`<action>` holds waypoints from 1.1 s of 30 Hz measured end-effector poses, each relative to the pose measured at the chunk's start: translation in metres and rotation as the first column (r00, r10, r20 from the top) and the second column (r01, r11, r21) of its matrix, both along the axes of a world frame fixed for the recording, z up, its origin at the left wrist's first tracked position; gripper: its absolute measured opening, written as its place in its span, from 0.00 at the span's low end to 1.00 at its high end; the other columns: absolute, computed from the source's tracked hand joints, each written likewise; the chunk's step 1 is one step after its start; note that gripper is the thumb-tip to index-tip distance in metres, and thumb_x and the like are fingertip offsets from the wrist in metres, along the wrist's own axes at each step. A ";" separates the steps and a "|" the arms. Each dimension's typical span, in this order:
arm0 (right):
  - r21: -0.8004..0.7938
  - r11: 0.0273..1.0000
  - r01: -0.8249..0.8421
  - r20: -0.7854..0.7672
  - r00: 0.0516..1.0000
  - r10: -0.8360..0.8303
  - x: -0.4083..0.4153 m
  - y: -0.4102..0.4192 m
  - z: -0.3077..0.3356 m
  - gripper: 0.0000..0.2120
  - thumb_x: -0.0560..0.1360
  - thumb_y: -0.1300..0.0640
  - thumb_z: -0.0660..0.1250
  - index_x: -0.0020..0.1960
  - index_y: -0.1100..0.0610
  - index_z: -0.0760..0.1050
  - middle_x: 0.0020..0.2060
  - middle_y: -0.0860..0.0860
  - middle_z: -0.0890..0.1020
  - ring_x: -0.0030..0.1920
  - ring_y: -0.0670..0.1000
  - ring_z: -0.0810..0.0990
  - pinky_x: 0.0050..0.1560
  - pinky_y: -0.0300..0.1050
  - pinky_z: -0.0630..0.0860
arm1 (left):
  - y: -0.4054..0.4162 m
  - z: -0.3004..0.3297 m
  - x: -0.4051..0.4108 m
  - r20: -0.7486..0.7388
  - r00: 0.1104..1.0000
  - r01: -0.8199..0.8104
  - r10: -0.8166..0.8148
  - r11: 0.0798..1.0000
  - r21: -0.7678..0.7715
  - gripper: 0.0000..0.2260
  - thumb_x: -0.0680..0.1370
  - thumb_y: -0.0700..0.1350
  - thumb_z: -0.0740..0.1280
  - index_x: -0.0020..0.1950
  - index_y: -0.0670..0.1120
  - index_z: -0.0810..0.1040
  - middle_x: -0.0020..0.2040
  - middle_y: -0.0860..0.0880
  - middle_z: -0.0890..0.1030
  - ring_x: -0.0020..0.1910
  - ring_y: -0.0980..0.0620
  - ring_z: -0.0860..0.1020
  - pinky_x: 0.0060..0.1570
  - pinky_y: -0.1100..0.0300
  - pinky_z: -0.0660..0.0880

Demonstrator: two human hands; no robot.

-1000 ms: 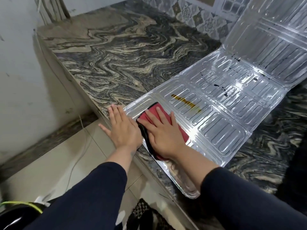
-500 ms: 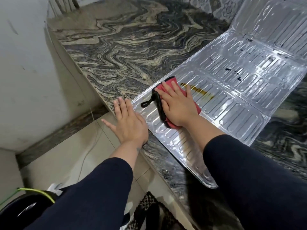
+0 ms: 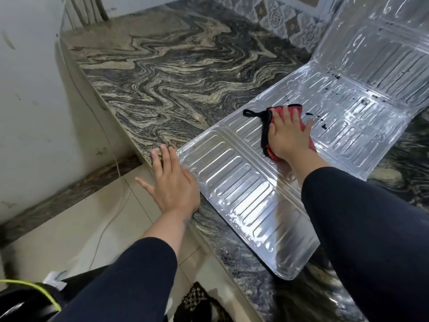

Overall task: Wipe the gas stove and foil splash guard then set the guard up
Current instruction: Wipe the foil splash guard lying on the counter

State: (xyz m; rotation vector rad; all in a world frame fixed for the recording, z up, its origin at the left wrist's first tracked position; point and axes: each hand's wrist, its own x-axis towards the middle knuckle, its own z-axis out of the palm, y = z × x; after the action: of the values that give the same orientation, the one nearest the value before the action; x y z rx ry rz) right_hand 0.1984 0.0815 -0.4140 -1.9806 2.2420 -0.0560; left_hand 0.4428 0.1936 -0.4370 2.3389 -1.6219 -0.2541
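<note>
Left grip (image 3: 173, 182): fingers straight and flat, palm down on the front edge of the swirled grey-and-cream marble tabletop (image 3: 162, 77), just touching the near-left corner of the ribbed silver foil splash guard (image 3: 243, 189). Holds nothing. Thumb sticks out over the edge, above the pale floor tiles (image 3: 76, 217).

Right grip (image 3: 290, 135): farther in and to the right of the left one, fingers straight, spread, pressing a red cloth with black trim (image 3: 269, 126) flat onto the guard's middle panel. Cloth mostly hidden under the palm; its black hanging loop (image 3: 249, 112) sticks out to the left of the fingers.

Guard lies flat on the tabletop, running from the near edge diagonally away to the right. Near panel, between the two grips, looks shiny. Just past the right fingertips: black specks and smears (image 3: 322, 124) on the foil. Beyond that the far panel (image 3: 383, 54) is folded upward, leaning at an angle, with a few dark spots along the fold.

Behind it, patterned grey wall tiles (image 3: 278, 17). Left of the left grip, a thin white cable (image 3: 111, 145) runs down the pale wall to the floor.
</note>
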 end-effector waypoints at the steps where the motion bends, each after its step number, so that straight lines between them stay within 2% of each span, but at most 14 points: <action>1: -0.001 1.000 -0.031 0.002 1.000 0.031 0.010 0.007 0.001 0.25 0.81 0.47 0.41 0.77 0.49 0.47 0.78 0.52 0.46 0.77 0.56 0.42 0.73 0.64 0.37 | 0.000 0.001 0.000 -0.007 1.000 0.001 -0.001 1.000 0.001 0.26 0.81 0.45 0.48 0.79 0.51 0.47 0.80 0.55 0.43 0.78 0.54 0.39 0.69 0.30 0.39; 3: -0.064 0.984 -0.164 0.029 0.986 0.166 0.040 0.028 0.001 0.25 0.81 0.48 0.43 0.77 0.48 0.47 0.78 0.53 0.48 0.77 0.56 0.44 0.75 0.61 0.41 | 0.000 0.001 0.000 -0.016 1.000 0.003 -0.004 1.000 -0.008 0.26 0.81 0.45 0.49 0.79 0.51 0.47 0.80 0.56 0.43 0.78 0.54 0.39 0.69 0.30 0.38; 6: -0.153 0.918 -0.366 0.148 0.910 0.387 0.092 0.067 0.004 0.24 0.80 0.48 0.47 0.76 0.47 0.51 0.77 0.52 0.54 0.77 0.54 0.49 0.76 0.59 0.46 | 0.000 0.003 0.000 -0.044 0.999 0.000 -0.001 1.000 -0.007 0.27 0.81 0.44 0.50 0.79 0.51 0.48 0.80 0.56 0.43 0.78 0.54 0.39 0.70 0.31 0.38; 8: -0.144 0.863 -0.484 0.184 0.844 0.504 0.120 0.086 0.003 0.22 0.80 0.49 0.49 0.74 0.47 0.56 0.77 0.51 0.55 0.77 0.54 0.49 0.76 0.58 0.44 | 0.000 0.004 0.001 -0.054 0.999 -0.005 0.004 1.000 -0.004 0.27 0.80 0.43 0.51 0.79 0.51 0.49 0.80 0.57 0.43 0.78 0.55 0.39 0.70 0.32 0.39; 11: -0.100 0.826 -0.555 0.154 0.811 0.564 0.138 0.090 -0.003 0.21 0.81 0.50 0.49 0.73 0.46 0.59 0.78 0.49 0.53 0.78 0.52 0.46 0.75 0.57 0.40 | 0.001 0.004 0.000 -0.064 0.998 -0.014 0.013 1.000 -0.014 0.28 0.80 0.43 0.52 0.79 0.53 0.50 0.79 0.58 0.44 0.78 0.56 0.39 0.70 0.34 0.38; 14: -0.098 0.821 -0.563 0.121 0.812 0.571 0.137 0.074 -0.007 0.22 0.81 0.46 0.49 0.74 0.42 0.57 0.78 0.47 0.52 0.78 0.51 0.46 0.74 0.60 0.42 | 0.001 0.003 0.000 -0.053 0.999 -0.013 0.012 1.000 -0.013 0.27 0.81 0.45 0.50 0.79 0.52 0.48 0.79 0.58 0.43 0.78 0.56 0.38 0.70 0.35 0.36; 20: -0.064 0.886 -0.459 0.082 0.882 0.464 0.145 0.043 -0.003 0.22 0.81 0.42 0.46 0.74 0.37 0.53 0.78 0.46 0.49 0.78 0.51 0.43 0.70 0.66 0.33 | 0.001 0.004 -0.001 -0.045 0.999 -0.001 0.001 1.000 0.001 0.26 0.81 0.44 0.49 0.79 0.51 0.49 0.80 0.57 0.43 0.77 0.55 0.37 0.70 0.32 0.36; 26: -0.062 0.949 -0.308 0.056 0.949 0.311 0.098 0.019 -0.003 0.22 0.80 0.41 0.42 0.75 0.37 0.50 0.78 0.48 0.48 0.77 0.53 0.44 0.69 0.68 0.34 | 0.002 0.004 0.001 -0.028 0.999 0.020 -0.020 1.000 0.010 0.27 0.81 0.44 0.49 0.79 0.52 0.46 0.79 0.57 0.41 0.77 0.54 0.36 0.69 0.29 0.37; 29: -0.057 0.979 -0.195 0.041 0.979 0.197 0.056 -0.002 -0.003 0.23 0.81 0.43 0.43 0.75 0.39 0.51 0.78 0.49 0.49 0.78 0.54 0.45 0.70 0.69 0.36 | 0.002 0.002 0.001 -0.011 1.000 0.014 -0.014 1.000 0.011 0.27 0.81 0.44 0.48 0.79 0.52 0.45 0.79 0.57 0.40 0.77 0.54 0.36 0.69 0.30 0.37; 33: -0.038 0.996 -0.079 0.007 0.997 0.079 0.028 -0.018 -0.007 0.24 0.81 0.45 0.42 0.77 0.43 0.48 0.78 0.52 0.48 0.78 0.54 0.44 0.72 0.67 0.38 | 0.002 0.002 0.001 -0.012 1.000 0.017 -0.017 1.000 0.009 0.27 0.81 0.45 0.48 0.79 0.51 0.46 0.79 0.56 0.41 0.77 0.54 0.36 0.70 0.32 0.36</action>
State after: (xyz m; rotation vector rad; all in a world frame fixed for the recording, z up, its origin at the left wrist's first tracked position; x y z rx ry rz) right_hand 0.2269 0.0636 -0.4209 -2.0822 2.1708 -0.0987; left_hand 0.4434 0.1955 -0.4351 2.3269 -1.6399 -0.2791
